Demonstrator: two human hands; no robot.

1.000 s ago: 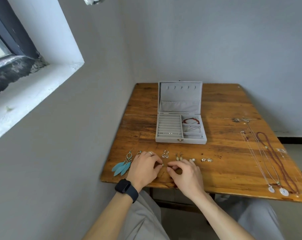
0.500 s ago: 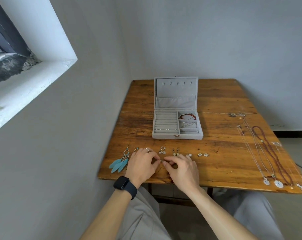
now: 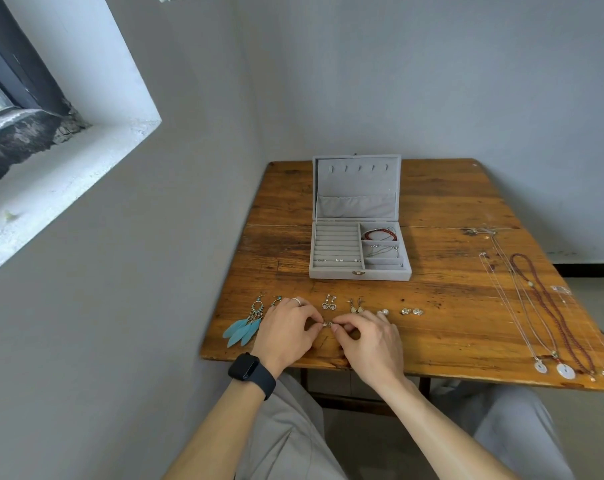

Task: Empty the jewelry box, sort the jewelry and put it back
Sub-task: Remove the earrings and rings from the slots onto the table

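Still, as a moment ago, left hand [image 3: 286, 332] and right hand [image 3: 370, 337] together pinch one small earring [image 3: 326, 324] at the near edge of the table [image 3: 467, 323]. Behind lie two heart earrings [image 3: 329, 304], two studs [image 3: 411, 311] and one open box [image 3: 359, 272].

Black smartwatch [image 3: 251, 374] on left wrist, silver finger ring [image 3: 296, 301], bare forearms, grey trousers [image 3: 286, 441]
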